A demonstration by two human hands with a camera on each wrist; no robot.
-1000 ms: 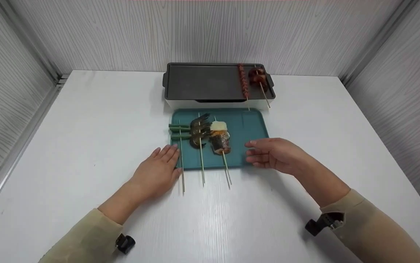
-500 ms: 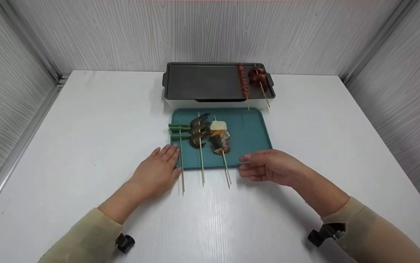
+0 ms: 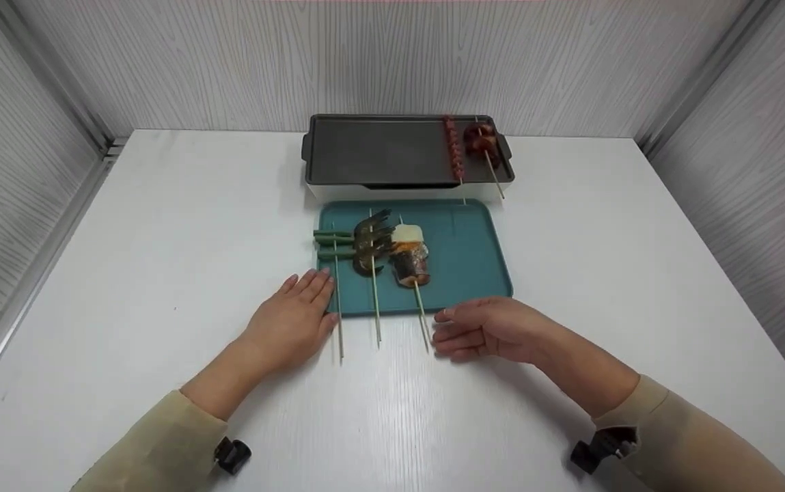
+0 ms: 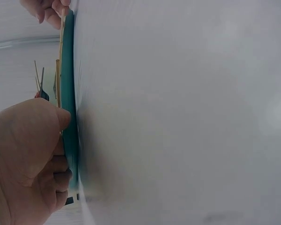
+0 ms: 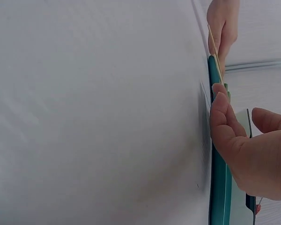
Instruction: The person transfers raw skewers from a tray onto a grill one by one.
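The left hand [image 3: 290, 324], palm down with fingers extended, touches the teal tray's [image 3: 467, 260] near-left corner. The right hand [image 3: 484, 331], turned sideways, has its thumb and softly bent fingers spread beside the tray's front edge. Ahead, between them, lies a shrimp skewer [image 3: 367, 246].

Teal tray [image 3: 467, 260], lying flat; loaded skewers [image 3: 367, 249], atop

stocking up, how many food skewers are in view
5. On the tray, from left: green skewer, shrimp skewer, white-topped skewer. On the griddle: thin red skewer, chunky red skewer. Another lying underneath could be hidden.
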